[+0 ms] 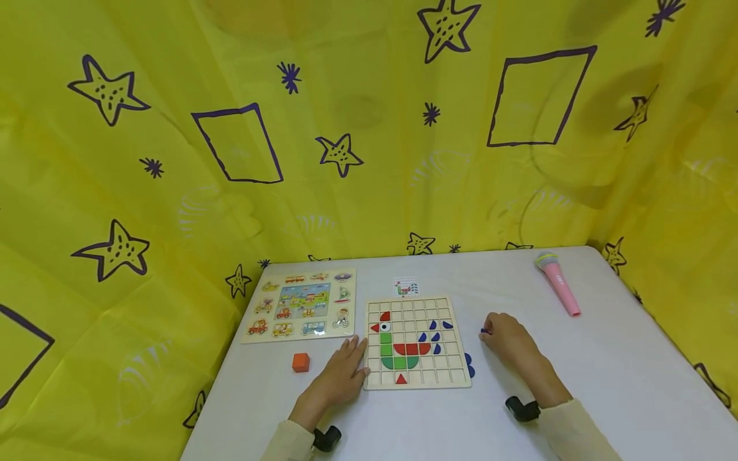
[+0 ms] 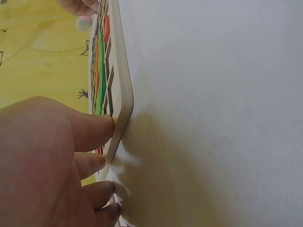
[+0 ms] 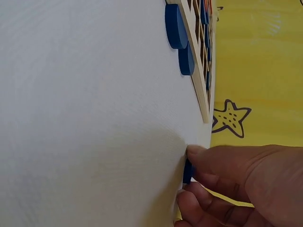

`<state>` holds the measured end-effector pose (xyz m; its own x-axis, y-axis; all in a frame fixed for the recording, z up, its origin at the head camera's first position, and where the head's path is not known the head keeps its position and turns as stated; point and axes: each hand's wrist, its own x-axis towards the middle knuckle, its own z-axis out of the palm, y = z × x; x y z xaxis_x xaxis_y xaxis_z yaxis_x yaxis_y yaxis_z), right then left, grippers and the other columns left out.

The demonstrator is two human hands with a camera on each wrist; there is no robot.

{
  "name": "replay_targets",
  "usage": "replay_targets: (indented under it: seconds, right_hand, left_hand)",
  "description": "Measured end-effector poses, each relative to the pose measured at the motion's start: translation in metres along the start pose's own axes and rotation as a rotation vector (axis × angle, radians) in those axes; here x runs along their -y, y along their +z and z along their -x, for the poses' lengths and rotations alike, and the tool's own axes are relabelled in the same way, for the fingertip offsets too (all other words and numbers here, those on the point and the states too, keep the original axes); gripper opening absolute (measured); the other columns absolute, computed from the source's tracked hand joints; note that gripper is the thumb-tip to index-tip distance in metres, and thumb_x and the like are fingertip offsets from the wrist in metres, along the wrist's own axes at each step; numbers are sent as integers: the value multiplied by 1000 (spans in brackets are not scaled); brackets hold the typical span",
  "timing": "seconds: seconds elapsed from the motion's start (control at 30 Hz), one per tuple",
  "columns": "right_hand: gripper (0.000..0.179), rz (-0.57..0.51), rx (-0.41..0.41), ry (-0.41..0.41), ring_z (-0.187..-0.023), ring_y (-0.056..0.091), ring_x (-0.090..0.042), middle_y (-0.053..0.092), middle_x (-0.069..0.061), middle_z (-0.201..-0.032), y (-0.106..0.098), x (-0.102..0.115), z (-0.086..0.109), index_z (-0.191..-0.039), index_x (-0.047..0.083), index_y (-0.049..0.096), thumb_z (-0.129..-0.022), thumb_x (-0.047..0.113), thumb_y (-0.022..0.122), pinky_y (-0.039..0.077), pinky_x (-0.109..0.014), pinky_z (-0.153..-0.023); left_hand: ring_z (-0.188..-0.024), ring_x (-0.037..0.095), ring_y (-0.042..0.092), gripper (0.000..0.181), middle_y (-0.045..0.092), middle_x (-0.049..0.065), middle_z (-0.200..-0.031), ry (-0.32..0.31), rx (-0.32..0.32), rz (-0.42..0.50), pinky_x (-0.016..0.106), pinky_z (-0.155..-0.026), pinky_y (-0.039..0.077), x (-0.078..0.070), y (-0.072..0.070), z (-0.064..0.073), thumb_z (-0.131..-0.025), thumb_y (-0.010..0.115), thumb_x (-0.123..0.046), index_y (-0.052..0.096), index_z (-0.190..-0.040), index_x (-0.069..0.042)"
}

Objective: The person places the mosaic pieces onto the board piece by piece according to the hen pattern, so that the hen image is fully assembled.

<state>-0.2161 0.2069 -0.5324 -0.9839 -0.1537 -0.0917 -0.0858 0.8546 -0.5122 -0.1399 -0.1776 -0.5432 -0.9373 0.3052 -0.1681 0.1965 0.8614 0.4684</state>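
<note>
A wooden grid board [image 1: 428, 378] lies on the table, with red, green and blue pieces set in its squares in the shape of a bird. My left hand [image 1: 341, 374] rests at the board's left edge, thumb and fingertips touching the rim in the left wrist view. To the right of the board, my right hand [image 1: 507, 339] pinches a small blue piece [image 3: 188, 171] between thumb and fingers, close over the table. Two blue half-round pieces [image 3: 176, 27] lie against the board's right edge, between it and my right hand.
A small pattern card [image 1: 406, 286] lies behind the board. At the left are a vehicle picture puzzle [image 1: 248, 333] and an orange cube [image 1: 301, 362]. A pink toy microphone [image 1: 559, 285] lies at the back right. Yellow curtain [image 1: 357, 211] surrounds the table.
</note>
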Motion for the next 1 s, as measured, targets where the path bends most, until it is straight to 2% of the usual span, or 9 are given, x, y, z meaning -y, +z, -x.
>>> replay_targets:
  seconds: [0.3,0.5,0.77,1.0]
  right_hand:
    - [15,-9,6,14,-80,59,-26,65,-13,-88,-3,0,3,-97,-4,67,-95,9,73,56,-48,-76]
    - [12,-17,-20,-42,-78,58,-25,65,-11,-85,-3,4,5,-90,-1,66,-93,8,73,53,-47,-72]
    - [11,-73,11,-32,-76,58,-22,66,-7,-84,7,15,4,-90,1,67,-93,9,73,53,-41,-69]
    - [12,-93,5,-49,-76,57,-21,66,-8,-85,12,31,1,-94,-2,69,-94,8,74,53,-38,-70]
  left_hand:
    - [-161,41,20,67,27,18,-173,-4,4,4,63,-128,23,1,1,-1,-108,57,-30,33,-166,-7]
    - [-161,42,19,66,26,20,-173,2,-9,10,63,-128,23,1,2,-1,-108,56,-28,33,-165,-5]
    - [-161,42,20,66,27,20,-173,8,-14,4,63,-128,23,3,2,-1,-108,56,-30,33,-165,-5]
    - [-161,43,20,65,27,21,-172,16,-14,-5,62,-128,23,3,3,-1,-108,56,-28,33,-165,-4]
